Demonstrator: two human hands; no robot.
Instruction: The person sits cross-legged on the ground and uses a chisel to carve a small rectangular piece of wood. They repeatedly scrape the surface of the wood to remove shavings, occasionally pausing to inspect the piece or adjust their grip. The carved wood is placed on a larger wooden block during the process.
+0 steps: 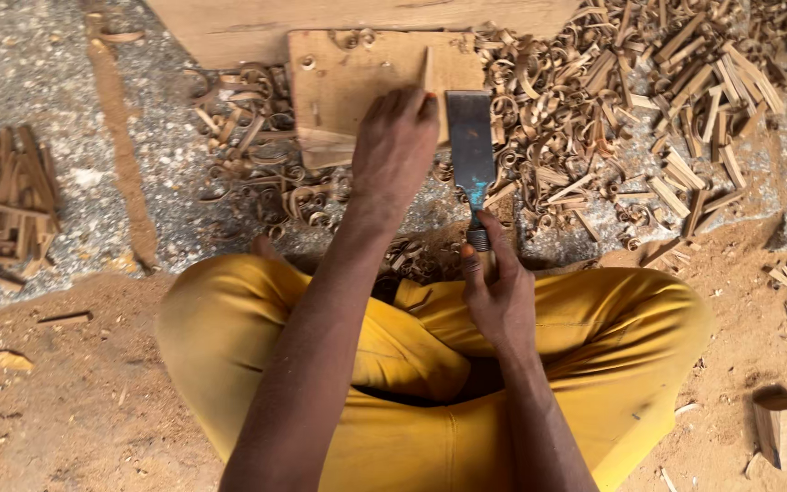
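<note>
The left hand (393, 150) pinches a thin wood strip (428, 71) upright on a flat board (339, 87) at the far centre, while the right hand (500, 296), nearer, grips the handle of a broad chisel (471, 150) just right of the strip, among shavings (594, 100).

Sandy floor (75, 419), gravel (38, 64), wood shavings (594, 100)

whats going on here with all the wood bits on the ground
A person in yellow trousers sits cross-legged on the ground. The left hand steadies a thin wood strip on a small board, while the right hand grips a wide chisel beside it. Curled shavings and cut sticks lie around.
</note>
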